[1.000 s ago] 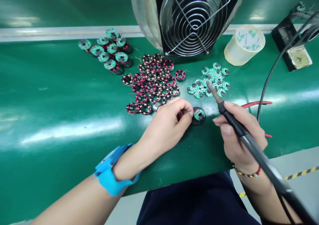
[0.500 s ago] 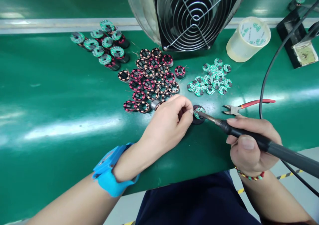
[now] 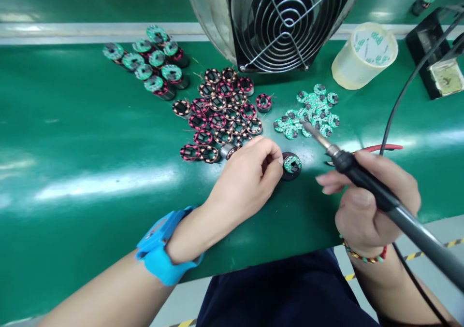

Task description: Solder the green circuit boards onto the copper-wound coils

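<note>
My right hand (image 3: 377, 196) is closed around a soldering iron (image 3: 384, 184), its tip raised, pointing up and left in front of the loose boards. My left hand (image 3: 250, 177) is closed in a pinch, its fingertips at the left edge of a black round base (image 3: 294, 176); what they hold, if anything, is hidden. A round green circuit board (image 3: 292, 163) lies on that base. A silver cylinder (image 3: 227, 151), partly covered, lies by the back of my left hand. Behind my right fingers are red-handled cutters (image 3: 377, 148), mostly hidden.
Several copper-wound stators (image 3: 217, 120) crowd behind my left hand. Small round boards (image 3: 315, 107) lie piled to their right. Board-topped stators (image 3: 155, 59) stand at back left. A fan (image 3: 288, 25), a tape roll (image 3: 362, 61) and a soldering stand (image 3: 431, 56) line the back; the iron's cable (image 3: 402, 85) crosses right.
The soldering iron has lifted off the board on the black base, its tip now higher and tilted upward. My right fingers have loosened slightly. My left hand stays nearly still.
</note>
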Motion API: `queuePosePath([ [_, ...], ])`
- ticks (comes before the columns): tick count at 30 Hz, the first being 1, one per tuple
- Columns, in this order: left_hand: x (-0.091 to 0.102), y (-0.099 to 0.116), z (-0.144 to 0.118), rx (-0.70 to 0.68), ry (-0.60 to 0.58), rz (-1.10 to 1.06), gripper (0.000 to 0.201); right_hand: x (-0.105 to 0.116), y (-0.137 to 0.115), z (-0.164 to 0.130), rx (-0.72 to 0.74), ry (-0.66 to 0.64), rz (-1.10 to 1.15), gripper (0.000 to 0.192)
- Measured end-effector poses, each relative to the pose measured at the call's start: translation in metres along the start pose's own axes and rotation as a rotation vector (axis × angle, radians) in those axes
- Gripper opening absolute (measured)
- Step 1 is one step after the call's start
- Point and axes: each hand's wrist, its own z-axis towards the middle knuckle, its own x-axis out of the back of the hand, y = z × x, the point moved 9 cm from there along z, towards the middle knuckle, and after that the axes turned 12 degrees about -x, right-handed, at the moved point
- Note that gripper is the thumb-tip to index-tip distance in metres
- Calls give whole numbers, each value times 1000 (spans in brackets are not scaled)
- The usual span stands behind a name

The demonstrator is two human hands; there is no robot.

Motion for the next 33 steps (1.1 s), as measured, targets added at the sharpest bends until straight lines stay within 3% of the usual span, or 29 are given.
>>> queuePosePath([
  [2, 0, 1, 0, -9, 0, 8, 15, -5, -3, 5, 9, 16, -18, 39],
  [7, -1, 1, 1, -27, 0, 9, 15, -40, -2, 11, 51, -184, -328, 52],
  [12, 1, -1, -1, -40, -3, -60, 14, -49, 2, 11, 75, -173, -448, 48],
  [14, -1, 0, -4, -68, -12, -106, 12, -48, -1, 10, 91, -163, -409, 49],
  [18, -14, 12, -6, -211, -112, -83, 37, -38, -7, 7, 114, -159, -264, 58],
  [23, -22, 13, -1, -250, -143, -39, 19, -29, -6, 6, 83, -142, -163, 55],
  [28, -19, 10, 5, -257, -147, -35, 9, -27, 7, 8, -45, -144, -117, 51],
  [33, -17, 8, 6, -263, -139, -14, 4, -27, 11, 7, -62, -139, -87, 48],
])
